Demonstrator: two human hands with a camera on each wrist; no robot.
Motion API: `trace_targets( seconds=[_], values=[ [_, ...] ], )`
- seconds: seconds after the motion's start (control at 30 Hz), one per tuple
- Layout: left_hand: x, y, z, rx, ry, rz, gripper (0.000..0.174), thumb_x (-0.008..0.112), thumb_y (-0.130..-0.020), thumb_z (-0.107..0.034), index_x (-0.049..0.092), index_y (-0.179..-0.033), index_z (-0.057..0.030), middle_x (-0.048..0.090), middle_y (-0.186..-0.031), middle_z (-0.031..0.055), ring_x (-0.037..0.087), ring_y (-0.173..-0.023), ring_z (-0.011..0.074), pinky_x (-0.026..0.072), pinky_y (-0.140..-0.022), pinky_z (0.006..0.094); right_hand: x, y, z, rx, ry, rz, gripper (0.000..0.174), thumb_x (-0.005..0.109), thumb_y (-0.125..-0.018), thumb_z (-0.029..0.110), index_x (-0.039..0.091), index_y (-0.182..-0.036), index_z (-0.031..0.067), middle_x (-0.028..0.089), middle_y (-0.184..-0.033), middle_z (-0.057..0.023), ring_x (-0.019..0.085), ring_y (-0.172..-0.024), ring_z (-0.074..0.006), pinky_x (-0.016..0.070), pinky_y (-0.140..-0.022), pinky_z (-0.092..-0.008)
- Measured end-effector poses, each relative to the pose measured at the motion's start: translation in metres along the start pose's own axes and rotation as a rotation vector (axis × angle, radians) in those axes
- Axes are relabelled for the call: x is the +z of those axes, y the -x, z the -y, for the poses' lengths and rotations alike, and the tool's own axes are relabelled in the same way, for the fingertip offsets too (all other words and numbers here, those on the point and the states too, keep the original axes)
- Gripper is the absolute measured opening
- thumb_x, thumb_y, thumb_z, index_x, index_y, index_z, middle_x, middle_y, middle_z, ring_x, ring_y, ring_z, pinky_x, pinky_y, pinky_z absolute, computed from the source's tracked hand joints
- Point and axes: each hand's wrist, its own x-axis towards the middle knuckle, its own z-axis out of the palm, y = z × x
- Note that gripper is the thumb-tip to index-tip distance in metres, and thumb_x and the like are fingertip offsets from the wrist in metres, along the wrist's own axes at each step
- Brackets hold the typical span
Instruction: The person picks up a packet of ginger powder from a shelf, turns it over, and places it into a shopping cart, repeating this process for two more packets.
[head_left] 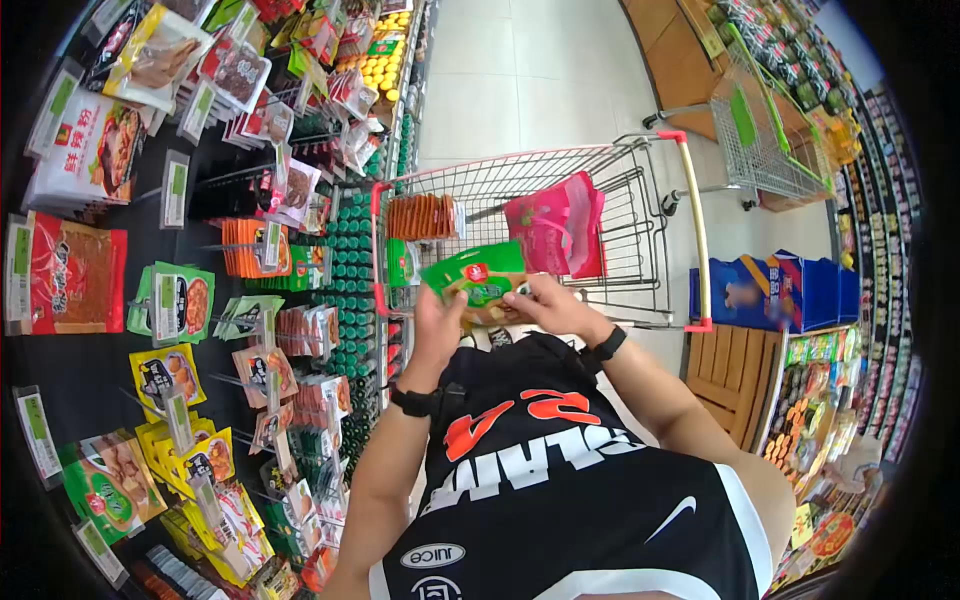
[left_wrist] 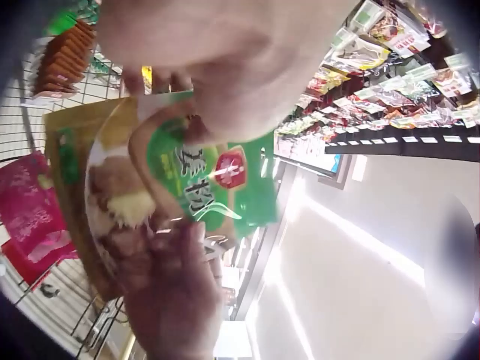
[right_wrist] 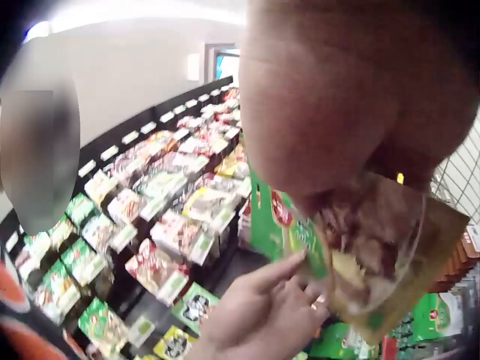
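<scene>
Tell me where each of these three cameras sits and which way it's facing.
Head: on the person's head, facing forward and down; shows jersey, arms, left hand and right hand gripping a packet beside shelves.
Left wrist: on that wrist, facing the packet; left hand large above, right hand below.
Right wrist: on that wrist, facing the packet, shelves beyond; right hand large above, left hand below.
Shared: both wrist views show both hands and the packet's printed front.

1. The packet (head_left: pixel 474 270) you hold is flat, green at one end and brown-gold at the other, with a red emblem and a food picture.
2. It sits slanted between your left hand (head_left: pixel 438 325) and right hand (head_left: pixel 560 308), pinched at both sides.
</scene>
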Motion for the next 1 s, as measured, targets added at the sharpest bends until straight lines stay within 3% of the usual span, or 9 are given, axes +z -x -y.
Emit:
trace_targets(
  seconds=[0.1,0.2,0.3,0.43,0.47,0.6,0.7,0.9,1.0],
  values=[
    [-0.046,-0.016,0.046,-0.071,-0.34,-0.269,0.039,0.063,-0.097,-0.004,0.049,-0.134,-0.0011,0.059,-0.13,0.0113,0.059,-0.119,0.0175,0.0459,-0.103,0.0325,0.026,-0.021,0.023,-0.298,0.252,-0.177,0.045,0.056,-0.094,0.004,0.06,-0.138,0.0111,0.063,-0.131,-0.0228,0.061,-0.12,-0.0401,0.0496,-0.101,-0.0471],
    [-0.05,-0.019,-0.001,-0.247,0.383,-0.022,0.046,0.048,-0.108,-0.037,0.047,-0.142,-0.0067,0.06,-0.131,0.0048,0.057,-0.124,0.0177,0.0501,-0.098,0.0358,0.033,-0.047,0.026,-0.379,0.566,-0.176,0.057,0.055,-0.09,0.002,0.055,-0.145,0.0148,0.05,-0.148,-0.0226,0.051,-0.134,-0.0414,0.0428,-0.111,-0.0484],
    [-0.043,-0.01,0.001,-0.263,0.465,-0.035,0.047,0.048,-0.108,-0.038,0.047,-0.142,-0.007,0.06,-0.129,0.0017,0.058,-0.123,0.0167,0.0503,-0.099,0.0362,0.039,-0.064,0.014,-0.382,0.635,-0.07,0.068,0.056,-0.082,-0.004,0.051,-0.148,0.0111,0.046,-0.153,-0.0214,0.043,-0.14,-0.0452,0.0378,-0.116,-0.0495],
    [-0.054,-0.019,0.029,-0.269,0.081,-0.057,0.035,0.054,-0.105,-0.024,0.055,-0.134,-0.0041,0.062,-0.126,0.0057,0.062,-0.113,0.0187,0.0513,-0.094,0.0378,0.047,-0.078,-0.013,-0.401,0.558,0.153,0.063,0.066,-0.092,0.016,0.046,-0.151,0.0106,0.042,-0.156,-0.0205,0.045,-0.138,-0.0457,0.0408,-0.114,-0.0497],
    [-0.063,-0.023,0.044,-0.258,0.016,-0.056,0.032,0.058,-0.102,-0.022,0.06,-0.126,-0.0004,0.068,-0.118,0.011,0.067,-0.105,0.0249,0.0523,-0.089,0.0403,0.047,-0.08,-0.015,-0.3,0.444,0.196,0.065,0.072,-0.092,0.034,0.051,-0.148,0.0088,0.049,-0.15,-0.0228,0.051,-0.132,-0.045,0.0432,-0.111,-0.0471],
    [-0.125,-0.047,0.122,-0.281,-0.597,0.029,0.032,0.06,-0.098,-0.024,0.064,-0.112,0.0045,0.07,-0.102,0.0256,0.069,-0.098,0.0405,0.053,-0.086,0.0482,0.044,-0.087,-0.113,0.107,0.273,0.331,0.048,0.066,-0.097,0.035,0.063,-0.134,0.0041,0.064,-0.133,-0.0208,0.061,-0.123,-0.0355,0.0473,-0.106,-0.04],
    [-0.145,-0.068,0.133,-0.251,-0.991,0.055,0.032,0.059,-0.097,-0.025,0.065,-0.108,0.0042,0.069,-0.1,0.0319,0.066,-0.098,0.048,0.0516,-0.085,0.0544,0.05,-0.058,-0.187,0.593,-0.179,0.092,0.046,0.063,-0.1,0.034,0.063,-0.133,0.0013,0.067,-0.128,-0.0186,0.063,-0.119,-0.0304,0.0489,-0.103,-0.0378],
    [-0.171,-0.125,0.184,-0.31,-1.01,0.12,0.03,0.055,-0.098,-0.024,0.065,-0.109,0.0021,0.069,-0.101,0.0318,0.066,-0.098,0.0493,0.0512,-0.086,0.0562,0.054,0.03,-0.226,0.626,0.32,0.011,0.038,0.064,-0.093,0.03,0.069,-0.117,0.0014,0.071,-0.118,-0.017,0.066,-0.114,-0.0346,0.0498,-0.1,-0.0412],
    [-0.177,-0.154,0.218,-0.442,-0.94,0.138,0.031,0.05,-0.099,-0.023,0.065,-0.108,0.0032,0.069,-0.101,0.0323,0.067,-0.096,0.0486,0.0517,-0.087,0.0567,0.065,0.037,-0.219,0.591,0.114,-0.303,0.026,0.068,-0.091,0.022,0.07,-0.107,0.0012,0.073,-0.105,-0.0136,0.069,-0.102,-0.0274,0.0522,-0.093,-0.0387]
  ],
)
